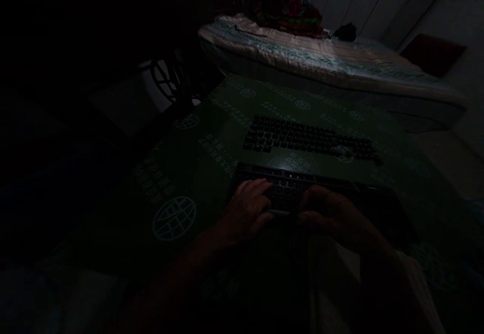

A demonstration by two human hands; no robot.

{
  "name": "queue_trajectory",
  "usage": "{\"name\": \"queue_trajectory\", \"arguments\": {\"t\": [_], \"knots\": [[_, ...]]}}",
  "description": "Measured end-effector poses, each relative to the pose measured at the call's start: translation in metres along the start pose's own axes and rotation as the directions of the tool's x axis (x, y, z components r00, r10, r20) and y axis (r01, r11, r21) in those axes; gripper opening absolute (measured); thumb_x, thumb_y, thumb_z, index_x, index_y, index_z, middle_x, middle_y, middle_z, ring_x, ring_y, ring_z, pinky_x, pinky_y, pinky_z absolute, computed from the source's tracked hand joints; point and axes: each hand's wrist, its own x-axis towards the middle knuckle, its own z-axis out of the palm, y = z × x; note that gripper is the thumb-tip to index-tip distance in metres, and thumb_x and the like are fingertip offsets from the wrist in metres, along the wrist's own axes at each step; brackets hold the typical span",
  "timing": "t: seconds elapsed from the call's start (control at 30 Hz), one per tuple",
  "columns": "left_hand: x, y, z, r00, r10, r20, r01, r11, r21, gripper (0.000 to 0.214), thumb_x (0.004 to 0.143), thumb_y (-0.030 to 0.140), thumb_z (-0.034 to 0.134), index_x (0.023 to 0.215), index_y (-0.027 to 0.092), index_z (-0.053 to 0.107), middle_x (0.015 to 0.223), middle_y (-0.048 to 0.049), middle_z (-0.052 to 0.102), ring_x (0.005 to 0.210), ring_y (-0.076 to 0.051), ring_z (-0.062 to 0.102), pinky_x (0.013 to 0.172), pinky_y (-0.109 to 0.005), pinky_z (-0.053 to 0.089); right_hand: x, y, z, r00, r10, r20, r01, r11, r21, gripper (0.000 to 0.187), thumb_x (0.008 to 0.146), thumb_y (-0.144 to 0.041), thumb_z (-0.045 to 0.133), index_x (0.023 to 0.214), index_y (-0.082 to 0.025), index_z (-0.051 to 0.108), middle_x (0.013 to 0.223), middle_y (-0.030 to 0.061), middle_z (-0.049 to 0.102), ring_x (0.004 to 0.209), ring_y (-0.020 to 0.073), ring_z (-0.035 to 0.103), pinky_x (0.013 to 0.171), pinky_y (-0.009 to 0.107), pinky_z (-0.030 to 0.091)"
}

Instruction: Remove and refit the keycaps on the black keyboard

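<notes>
A black keyboard (363, 200) lies crosswise in front of me, its recessed key area partly hidden by my hands. My left hand (249, 205) grips its left part, fingers over the top and thumb near the front edge. Curled over the middle of the keyboard is my right hand (328, 205), with thumb and fingers close together. Whatever may be between them is too dark to see. A pale strip (280, 212) shows at the front edge between both hands. Beyond the keyboard, rows of loose black keycaps (302, 137) are laid out like a keyboard.
A green tabletop (212, 173) printed with globes and writing carries everything. Behind it stands a bed with a pale mattress (302, 52) and a patterned red cloth (287, 6). A spoked wheel (164, 79) is at the left. Light cloth (336, 273) lies below my right forearm.
</notes>
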Motion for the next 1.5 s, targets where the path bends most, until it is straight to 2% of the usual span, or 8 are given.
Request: {"name": "queue_trajectory", "arguments": {"t": [0.17,0.33,0.53,0.83,1.03,1.23,1.33,1.5], "knots": [[0.0,0.0,0.0,1.0,0.022,-0.008,-0.022,1.0,0.011,0.01,0.082,0.022,0.053,0.085,0.014,0.058,0.131,-0.0154,0.048,0.127,-0.03,0.035,0.103,-0.053,0.028,0.001,0.007,-0.002,0.995,0.102,-0.004,-0.102,0.994,0.045,0.022,0.071,-0.035,0.064,0.08,-0.018,0.055,0.062,-0.0015,0.058,0.054,0.0115,0.054,0.048,0.021,0.041],[0.0,-0.001,0.002,0.999,0.037,-0.021,-0.037,0.999,0.016,0.01,0.083,0.022,0.052,0.085,0.014,0.058,0.13,-0.0163,0.048,0.126,-0.03,0.037,0.103,-0.053,0.029,0.003,0.011,0.0,0.999,-0.011,-0.035,0.01,1.0,-0.023,0.02,0.07,-0.035,0.065,0.076,-0.017,0.058,0.063,-0.0015,0.059,0.055,0.011,0.053,0.049,0.021,0.041],[-0.001,0.0,0.002,0.999,0.034,-0.029,-0.033,0.999,0.022,0.01,0.083,0.022,0.052,0.086,0.015,0.058,0.13,-0.0156,0.049,0.126,-0.03,0.037,0.103,-0.053,0.029,0.007,0.011,0.009,1.0,-0.009,0.015,0.011,0.994,-0.107,0.021,0.074,-0.039,0.06,0.075,-0.018,0.058,0.056,-0.0037,0.055,0.049,0.0095,0.048,0.043,0.019,0.035],[-0.002,-0.003,0.002,0.999,0.044,-0.024,-0.043,0.999,0.026,0.012,0.08,0.025,0.057,0.087,0.015,0.058,0.131,-0.0149,0.048,0.127,-0.029,0.035,0.104,-0.051,0.028,0.009,0.003,0.013,0.994,-0.106,0.006,0.105,0.972,-0.212,0.017,0.078,-0.035,0.055,0.075,-0.019,0.06,0.063,-0.0009,0.059,0.053,0.0112,0.052,0.047,0.02,0.037],[-0.003,-0.003,0.002,0.999,0.025,-0.025,-0.025,1.0,0.011,0.012,0.08,0.025,0.058,0.087,0.015,0.058,0.131,-0.0149,0.048,0.127,-0.028,0.035,0.104,-0.05,0.027,0.015,0.013,0.022,0.981,-0.156,-0.112,0.125,0.961,-0.245,0.028,0.081,-0.041,0.049,0.065,-0.019,0.055,0.055,-0.0004,0.058,0.047,0.0106,0.049,0.045,0.021,0.036],[-0.002,-0.002,0.002,0.999,0.033,-0.04,-0.033,0.999,-0.002,0.013,0.08,0.025,0.058,0.088,0.015,0.058,0.132,-0.0149,0.047,0.127,-0.028,0.035,0.104,-0.05,0.027,0.022,0.019,0.039,0.916,-0.29,-0.276,0.159,0.896,-0.415,0.042,0.075,-0.057,0.052,0.06,-0.019,0.057,0.052,0.0035,0.06,0.046,0.013,0.052,0.047,0.023,0.034],[-0.001,-0.001,0.002,0.999,0.032,-0.041,-0.033,0.999,-0.014,0.013,0.079,0.023,0.059,0.088,0.013,0.059,0.13,-0.0164,0.048,0.126,-0.029,0.036,0.104,-0.051,0.027,0.024,0.019,0.042,0.905,-0.276,-0.324,0.133,0.907,-0.4,0.042,0.075,-0.057,0.051,0.059,-0.019,0.057,0.053,0.0037,0.061,0.046,0.0131,0.052,0.047,0.024,0.035],[-0.001,-0.001,0.001,0.998,0.032,-0.053,-0.034,0.999,-0.039,0.014,0.08,0.027,0.059,0.087,0.015,0.058,0.13,-0.0154,0.049,0.127,-0.029,0.036,0.103,-0.051,0.028,0.024,0.019,0.039,0.887,-0.172,-0.429,0.076,0.97,-0.232,0.039,0.074,-0.053,0.051,0.056,-0.02,0.055,0.049,0.0,0.058,0.046,0.0122,0.051,0.046,0.022,0.037]]}}
